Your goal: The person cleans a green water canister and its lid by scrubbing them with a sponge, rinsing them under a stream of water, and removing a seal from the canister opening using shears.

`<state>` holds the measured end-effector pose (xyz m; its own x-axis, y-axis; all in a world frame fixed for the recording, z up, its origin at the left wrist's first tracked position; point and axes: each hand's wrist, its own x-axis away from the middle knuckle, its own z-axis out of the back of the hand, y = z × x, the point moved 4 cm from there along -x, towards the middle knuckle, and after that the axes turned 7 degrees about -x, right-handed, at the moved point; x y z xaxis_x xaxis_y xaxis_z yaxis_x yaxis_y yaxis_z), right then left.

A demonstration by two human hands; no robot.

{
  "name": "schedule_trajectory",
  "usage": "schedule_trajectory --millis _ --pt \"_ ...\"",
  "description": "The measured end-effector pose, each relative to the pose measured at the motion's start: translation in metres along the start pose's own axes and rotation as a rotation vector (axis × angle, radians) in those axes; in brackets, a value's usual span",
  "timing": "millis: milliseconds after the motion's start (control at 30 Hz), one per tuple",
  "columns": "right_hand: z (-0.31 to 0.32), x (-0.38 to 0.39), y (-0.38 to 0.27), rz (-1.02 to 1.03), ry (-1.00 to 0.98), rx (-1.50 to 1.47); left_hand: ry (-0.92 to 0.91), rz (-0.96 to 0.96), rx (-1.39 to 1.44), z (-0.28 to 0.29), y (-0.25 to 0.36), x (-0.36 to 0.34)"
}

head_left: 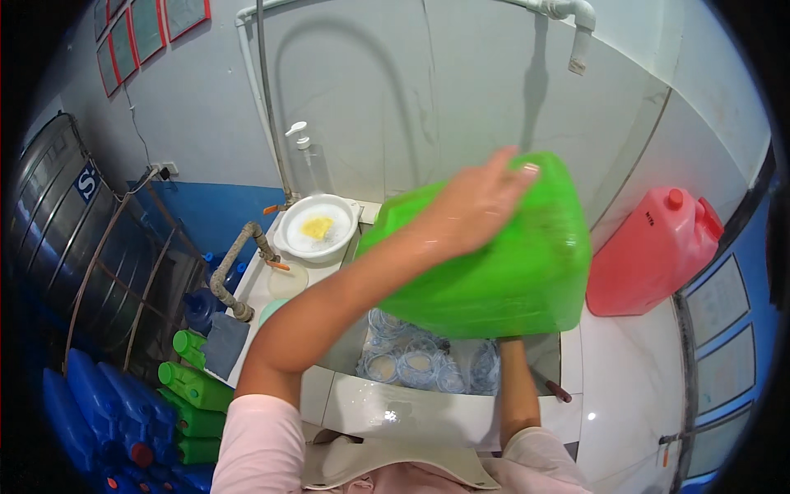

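A large green plastic jerrycan [485, 280] is held up, tilted on its side, over a tiled basin. My left hand [473, 206] reaches across it from the left and grips its upper side, thumb and fingers toward the far edge. From below, my right forearm [518, 379] goes up under the jerrycan, which hides my right hand. Several clear plastic rings or lids [420, 366] lie in the basin beneath. Left of the jerrycan stands a white bowl [285, 244] with suds and a yellow sponge [316, 227] in it.
A red jerrycan [642, 255] stands on the right ledge. Behind the bowl is a clear pump bottle [311, 169]. A pipe tap [226, 280] rises at the basin's left. Green jerrycans [197, 387], blue jerrycans [103, 412] and a steel tank [78, 239] fill the left side.
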<state>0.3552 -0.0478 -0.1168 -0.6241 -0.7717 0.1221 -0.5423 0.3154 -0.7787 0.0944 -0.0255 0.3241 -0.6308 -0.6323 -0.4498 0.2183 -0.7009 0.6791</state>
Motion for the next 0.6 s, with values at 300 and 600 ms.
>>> schedule_trajectory --millis 300,600 --pt "-0.037 0.004 -0.149 0.407 0.061 1.384 0.098 0.405 -0.232 0.026 -0.168 0.073" --pt "-0.177 0.063 -0.071 0.506 -0.189 1.978 -0.101 0.071 -0.742 -0.188 -0.184 0.083"
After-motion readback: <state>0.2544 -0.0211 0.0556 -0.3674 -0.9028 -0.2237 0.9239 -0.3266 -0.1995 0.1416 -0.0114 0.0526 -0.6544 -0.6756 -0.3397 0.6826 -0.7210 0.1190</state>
